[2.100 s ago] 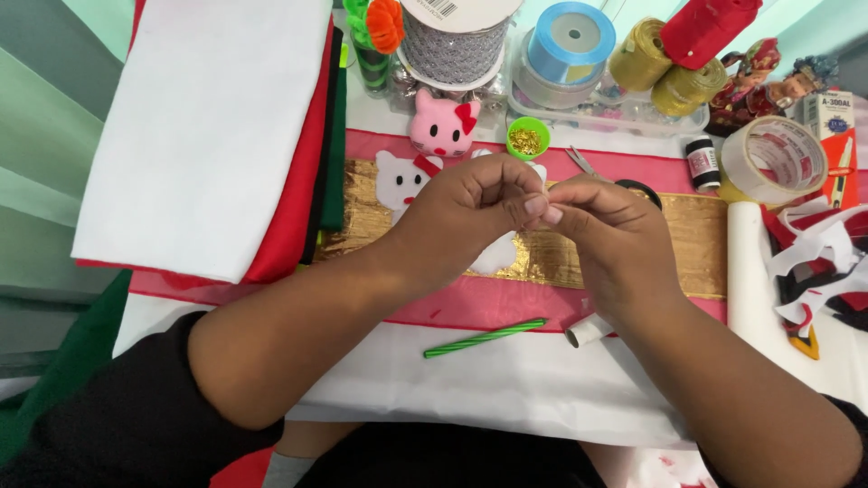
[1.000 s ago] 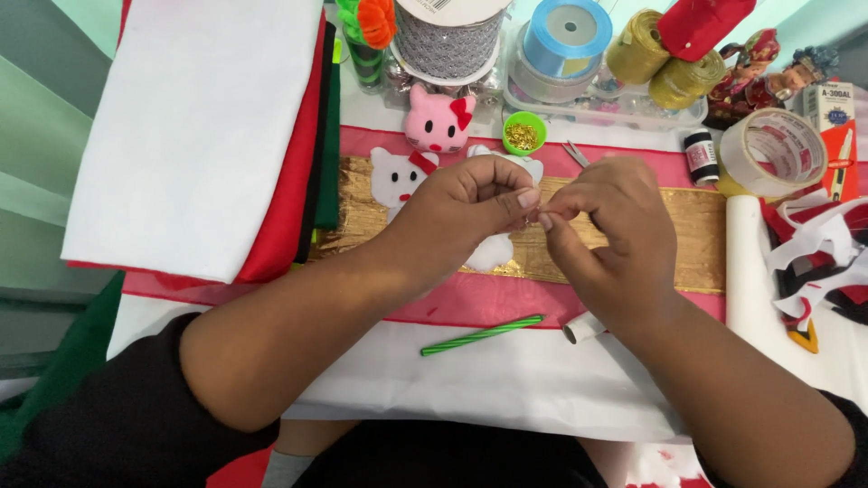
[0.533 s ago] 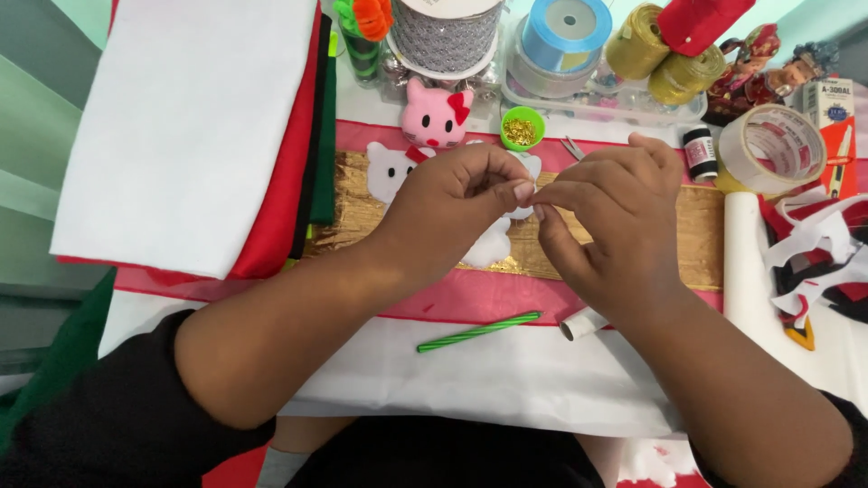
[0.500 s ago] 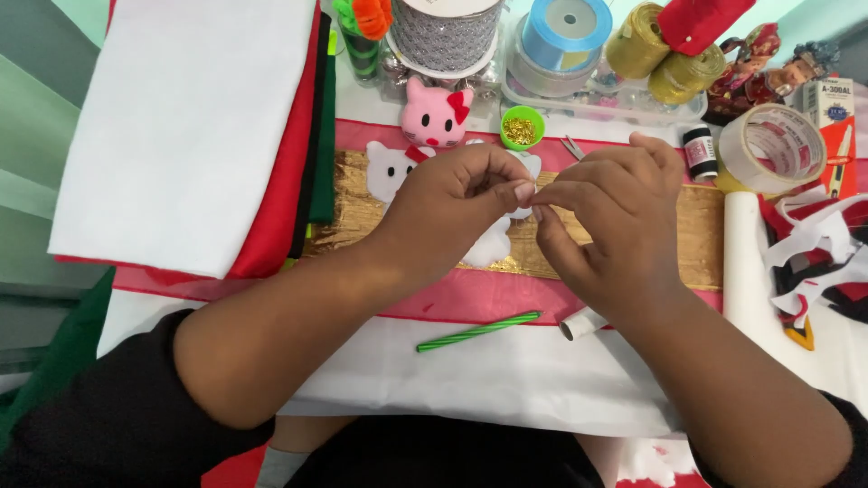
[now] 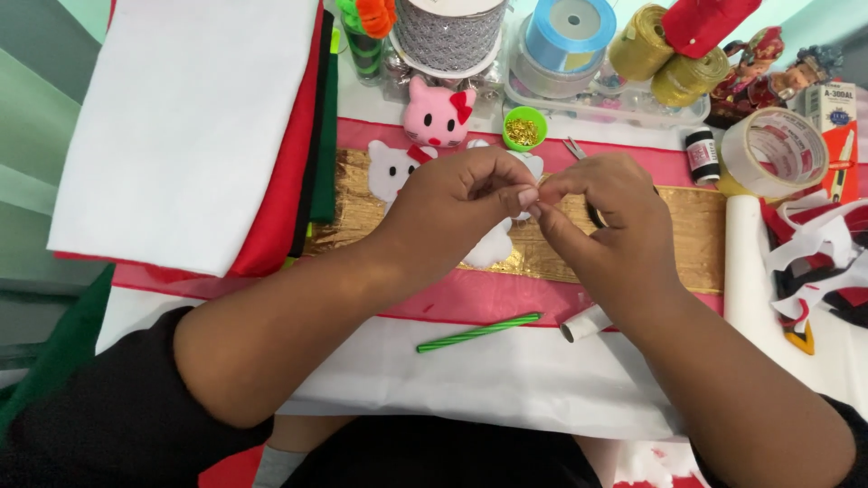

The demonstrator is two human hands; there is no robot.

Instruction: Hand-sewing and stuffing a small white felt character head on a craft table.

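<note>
My left hand [image 5: 457, 203] and my right hand [image 5: 601, 217] meet fingertip to fingertip above a strip of gold fabric [image 5: 696, 221]. Both pinch something very small between thumb and forefinger; it is too small to make out. Under my left hand lie white felt cat shapes [image 5: 391, 172], partly hidden. A pink cat plush [image 5: 437, 113] sits just beyond them. A small green cup of gold beads [image 5: 523, 127] stands past my fingers.
A stack of white, red and green felt sheets [image 5: 190, 117] lies at left. Ribbon spools [image 5: 565, 32], gold thread [image 5: 651, 50], a tape roll [image 5: 768, 154] and a black thread spool [image 5: 700, 155] line the back. A green striped stick [image 5: 477, 332] and a small white roll [image 5: 586, 323] lie in front.
My hands have stayed pinched together and shifted slightly toward the back of the table. The fingertips have worked against each other; nothing was picked up or set down.
</note>
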